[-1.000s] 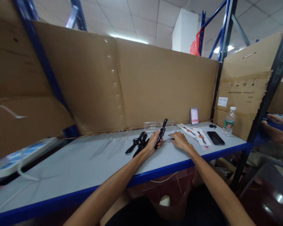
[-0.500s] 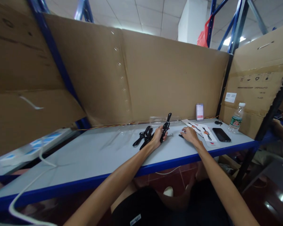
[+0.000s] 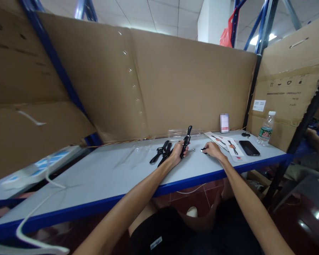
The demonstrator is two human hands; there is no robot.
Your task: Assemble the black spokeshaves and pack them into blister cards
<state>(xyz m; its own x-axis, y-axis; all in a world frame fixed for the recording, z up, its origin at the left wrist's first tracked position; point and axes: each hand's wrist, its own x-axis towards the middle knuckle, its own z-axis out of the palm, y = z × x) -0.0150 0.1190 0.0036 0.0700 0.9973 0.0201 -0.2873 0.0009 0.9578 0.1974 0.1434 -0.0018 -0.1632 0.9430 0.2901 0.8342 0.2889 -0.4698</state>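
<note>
My left hand [image 3: 178, 150] is closed around a black spokeshave [image 3: 189, 131], held upright just above the tabletop with one handle pointing up. To its left, more black spokeshaves [image 3: 159, 153] lie in a loose pile on the table. My right hand [image 3: 213, 149] pinches a small black piece with a shiny end [image 3: 203, 151], close to the table surface. Between the two hands lies a small metal part [image 3: 192, 149], too small to make out. Printed cards [image 3: 234, 150] picturing a spokeshave lie just right of my right hand.
A black phone [image 3: 249, 148] lies at the right, near a water bottle [image 3: 266, 128] and keys [image 3: 246, 134]. Another phone [image 3: 224, 123] leans at the back. Clear plastic bags [image 3: 183, 134] lie along the cardboard wall [image 3: 191, 85]. A white cable [image 3: 29, 216] hangs at left.
My right hand has lifted and turned slightly with the small black piece, so its shiny end now shows. My left hand keeps its hold on the spokeshave. The view has shifted a little.
</note>
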